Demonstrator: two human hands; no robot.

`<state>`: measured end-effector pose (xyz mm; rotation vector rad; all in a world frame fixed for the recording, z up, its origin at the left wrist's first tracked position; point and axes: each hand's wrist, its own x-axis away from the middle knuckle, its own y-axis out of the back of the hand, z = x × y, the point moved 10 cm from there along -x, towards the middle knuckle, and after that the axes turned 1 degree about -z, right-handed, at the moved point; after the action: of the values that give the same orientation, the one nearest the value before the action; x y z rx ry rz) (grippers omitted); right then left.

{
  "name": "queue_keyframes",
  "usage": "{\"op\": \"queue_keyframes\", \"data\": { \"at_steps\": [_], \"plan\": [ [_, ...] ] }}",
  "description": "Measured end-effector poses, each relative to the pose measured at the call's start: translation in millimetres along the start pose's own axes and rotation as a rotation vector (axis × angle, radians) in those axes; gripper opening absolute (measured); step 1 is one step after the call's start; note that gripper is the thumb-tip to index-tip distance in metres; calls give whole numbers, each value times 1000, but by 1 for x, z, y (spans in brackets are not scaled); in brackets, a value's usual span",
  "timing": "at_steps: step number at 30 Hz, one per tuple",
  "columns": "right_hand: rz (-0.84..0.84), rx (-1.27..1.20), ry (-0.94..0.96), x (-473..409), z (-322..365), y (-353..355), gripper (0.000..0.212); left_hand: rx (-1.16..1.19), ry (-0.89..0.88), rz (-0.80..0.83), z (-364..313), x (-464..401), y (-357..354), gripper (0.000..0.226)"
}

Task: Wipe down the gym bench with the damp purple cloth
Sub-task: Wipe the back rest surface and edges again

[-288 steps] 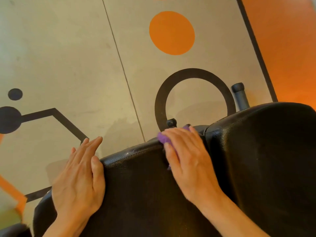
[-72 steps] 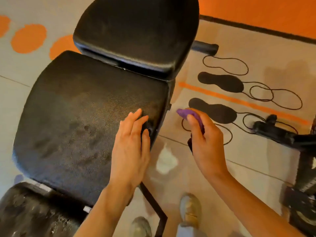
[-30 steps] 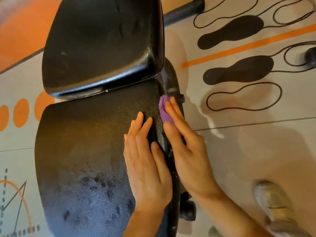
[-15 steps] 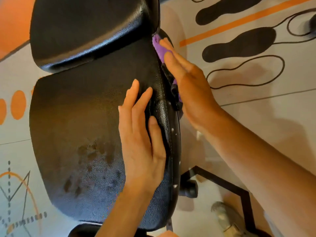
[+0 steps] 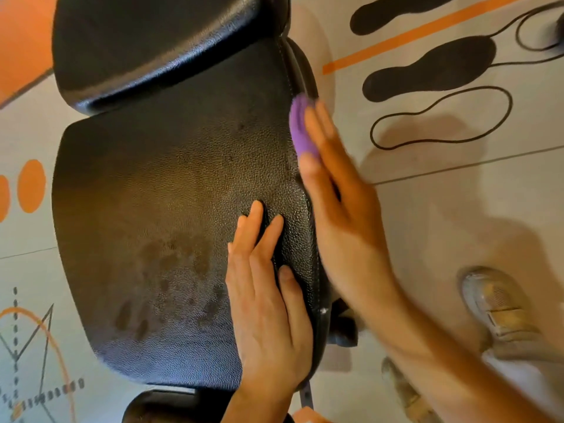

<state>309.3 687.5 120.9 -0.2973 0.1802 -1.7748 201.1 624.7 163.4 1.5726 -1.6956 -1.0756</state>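
The black padded gym bench seat (image 5: 158, 209) fills the middle of the view, with a second black pad (image 5: 158, 35) behind it. Damp finger-shaped marks show on the seat's near left part. My left hand (image 5: 268, 303) lies flat on the seat's right side, fingers together, holding nothing. My right hand (image 5: 341, 215) presses the purple cloth (image 5: 300, 129) against the seat's right side edge; most of the cloth is hidden under the fingers. The right hand is blurred.
The floor is beige with orange dots (image 5: 30, 186), black footprint shapes (image 5: 427, 71) and an orange stripe. A person's pale shoes (image 5: 497, 309) stand at the lower right. A black frame part (image 5: 341, 331) sticks out below the seat's right edge.
My right hand with the cloth has slid back along the seat's right edge, away from the gap between the pads toward me. My left hand stays flat on the seat.
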Motion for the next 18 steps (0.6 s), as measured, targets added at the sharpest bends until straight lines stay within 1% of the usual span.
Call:
{"op": "queue_keyframes", "data": {
  "at_steps": [2,4,6,8,10,12,14,16,18],
  "plan": [
    [9,-25,-26,67,-9,-1,46,11,-10,-2,1,0,-1,48],
    [-13,25,-3,102,-11,1,48,17,-4,-4,2,0,-1,49],
    [-39,26,0,69,-10,4,46,10,-12,-3,0,1,-1,48],
    [-29,38,-43,6,-3,3,45,3,-14,-13,0,0,0,46],
    [-27,26,-1,-32,7,4,45,-13,-2,-6,1,-1,-2,46],
    [-19,1,1,-8,2,3,46,-5,4,-3,1,1,-2,45],
    [19,-5,-9,52,-8,0,45,9,-1,-8,1,1,-1,45],
    [13,70,16,91,-10,0,43,16,-2,-12,2,0,0,44],
    [6,11,-23,67,-12,5,42,17,1,-20,2,-1,1,44]
  ]
}}
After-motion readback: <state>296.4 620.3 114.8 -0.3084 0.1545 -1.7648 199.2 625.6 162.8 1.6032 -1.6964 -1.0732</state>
